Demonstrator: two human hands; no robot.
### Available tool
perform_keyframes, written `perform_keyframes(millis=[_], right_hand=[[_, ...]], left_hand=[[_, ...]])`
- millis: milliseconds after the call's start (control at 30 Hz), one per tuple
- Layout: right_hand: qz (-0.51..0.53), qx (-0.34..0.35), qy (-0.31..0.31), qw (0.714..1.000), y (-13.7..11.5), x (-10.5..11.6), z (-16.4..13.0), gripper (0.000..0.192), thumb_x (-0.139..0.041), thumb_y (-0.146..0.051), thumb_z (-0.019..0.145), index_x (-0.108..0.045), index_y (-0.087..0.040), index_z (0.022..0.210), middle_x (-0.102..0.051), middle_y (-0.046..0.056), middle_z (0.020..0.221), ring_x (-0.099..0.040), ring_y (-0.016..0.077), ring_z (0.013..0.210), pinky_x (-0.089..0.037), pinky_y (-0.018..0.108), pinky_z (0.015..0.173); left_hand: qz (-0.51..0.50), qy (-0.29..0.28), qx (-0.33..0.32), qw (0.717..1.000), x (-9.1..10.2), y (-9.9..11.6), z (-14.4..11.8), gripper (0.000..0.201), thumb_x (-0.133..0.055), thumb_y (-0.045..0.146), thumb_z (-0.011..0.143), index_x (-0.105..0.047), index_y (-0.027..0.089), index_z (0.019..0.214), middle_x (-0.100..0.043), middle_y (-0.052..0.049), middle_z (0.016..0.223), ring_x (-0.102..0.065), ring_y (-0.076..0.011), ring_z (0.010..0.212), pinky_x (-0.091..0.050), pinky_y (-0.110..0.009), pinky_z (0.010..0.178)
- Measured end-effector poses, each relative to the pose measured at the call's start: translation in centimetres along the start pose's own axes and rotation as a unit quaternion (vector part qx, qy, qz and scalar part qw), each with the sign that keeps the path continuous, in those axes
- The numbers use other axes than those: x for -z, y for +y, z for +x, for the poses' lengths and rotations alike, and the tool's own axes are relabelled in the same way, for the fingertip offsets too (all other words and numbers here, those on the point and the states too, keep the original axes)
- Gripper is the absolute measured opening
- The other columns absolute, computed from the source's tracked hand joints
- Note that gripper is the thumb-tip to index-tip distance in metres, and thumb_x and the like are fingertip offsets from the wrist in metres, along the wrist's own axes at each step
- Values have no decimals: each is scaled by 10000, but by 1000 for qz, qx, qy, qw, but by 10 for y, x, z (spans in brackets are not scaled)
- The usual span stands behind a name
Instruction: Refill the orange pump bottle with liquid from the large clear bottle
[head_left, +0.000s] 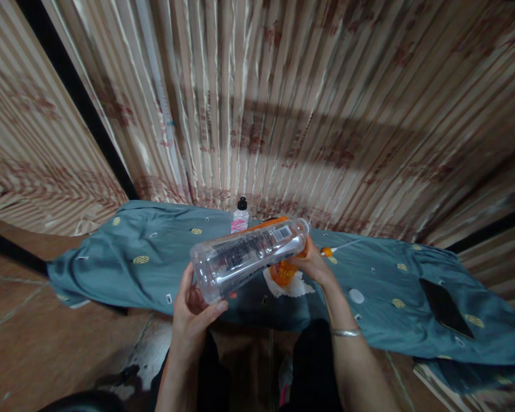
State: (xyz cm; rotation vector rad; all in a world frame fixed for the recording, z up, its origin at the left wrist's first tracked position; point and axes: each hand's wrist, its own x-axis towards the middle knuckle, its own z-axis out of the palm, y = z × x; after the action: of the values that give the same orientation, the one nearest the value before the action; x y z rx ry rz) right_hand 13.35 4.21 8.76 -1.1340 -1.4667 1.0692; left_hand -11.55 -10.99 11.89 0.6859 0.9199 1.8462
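A clear plastic bottle (240,257) with a printed label and barcode is held up tilted above the cloth, its open-looking neck toward the upper right. My left hand (195,306) grips its base from below, thumb along the near side. Near the neck, my right hand (311,260) wraps around the other end; its fingers are partly hidden behind the bottle. Beneath the neck, an orange see-through container (283,273) stands on a torn white sheet of paper (300,287). Behind the bottle is a small clear bottle (240,220) with a black cap and pink markings.
A teal patterned cloth (154,240) covers the long table. To the right lie a small orange piece with a pale stem (327,252), a white disc (356,296) and a black phone-like slab (445,309). A pleated curtain (257,114) hangs behind, with dark poles at both sides.
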Motion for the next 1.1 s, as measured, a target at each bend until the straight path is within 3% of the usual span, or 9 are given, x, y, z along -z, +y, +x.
perform_keyframes(millis=[233, 367, 567, 700, 800, 867, 967, 1100], right_hand=[[-7, 14, -2, 1000, 4, 2, 1, 797, -918, -376, 551, -625, -271, 1285, -735, 76, 1282, -670, 328, 1238, -487, 493, 1142], [-4, 7, -4, 1000, 5, 2, 2, 836, -924, -390, 557, -609, -279, 1323, -738, 71, 1279, -675, 322, 1229, -490, 494, 1140], [-22, 9, -2, 1000, 2, 2, 1, 813, -914, -377, 570, -616, -277, 1319, -736, 73, 1278, -673, 318, 1233, -496, 482, 1136], [-9, 7, -6, 1000, 2, 2, 0, 796, -917, -380, 565, -623, -266, 1296, -735, 81, 1266, -676, 323, 1224, -502, 492, 1126], [-10, 10, -4, 1000, 1, 3, 0, 796, -920, -374, 560, -626, -279, 1293, -737, 71, 1273, -670, 321, 1237, -494, 496, 1137], [-13, 11, -4, 1000, 1, 3, 1, 798, -924, -370, 555, -630, -281, 1291, -742, 68, 1271, -670, 321, 1241, -493, 496, 1140], [-16, 13, -5, 1000, 1, 2, 1, 786, -923, -380, 566, -631, -278, 1290, -747, 70, 1265, -672, 322, 1239, -500, 492, 1130], [-7, 14, -3, 1000, 1, 1, 0, 813, -925, -380, 562, -622, -275, 1309, -737, 77, 1290, -666, 323, 1253, -494, 490, 1139]], left_hand=[[11, -12, -3, 1000, 0, 1, -1, 789, -1011, 319, 562, -687, 238, 1277, -776, -72, 1144, -762, -264, 943, -630, -276, 650], [17, -16, -8, 1000, 3, -2, 0, 785, -1010, 321, 571, -682, 239, 1280, -774, -86, 1180, -765, -275, 968, -588, -234, 579], [14, -24, -10, 1000, 4, -4, 0, 782, -1005, 322, 575, -689, 252, 1286, -798, -61, 1065, -776, -231, 763, -631, -299, 643], [17, -16, -15, 1000, 7, -7, 2, 779, -1003, 326, 581, -688, 242, 1289, -793, -80, 1115, -789, -260, 871, -591, -240, 576], [24, -51, -26, 998, 17, -15, 9, 806, -1003, 327, 570, -679, 234, 1302, -799, -77, 1036, -774, -241, 705, -643, -323, 610], [25, -56, -31, 998, 24, -22, 13, 809, -998, 324, 572, -676, 241, 1309, -797, -75, 1027, -777, -252, 697, -657, -350, 620], [24, -51, -38, 998, 25, -24, 14, 804, -998, 344, 570, -680, 240, 1301, -793, -91, 1067, -793, -290, 813, -634, -302, 568], [20, -32, -26, 999, 13, -13, 7, 781, -1003, 342, 567, -695, 251, 1279, -788, -95, 1130, -779, -300, 926, -610, -262, 560]])
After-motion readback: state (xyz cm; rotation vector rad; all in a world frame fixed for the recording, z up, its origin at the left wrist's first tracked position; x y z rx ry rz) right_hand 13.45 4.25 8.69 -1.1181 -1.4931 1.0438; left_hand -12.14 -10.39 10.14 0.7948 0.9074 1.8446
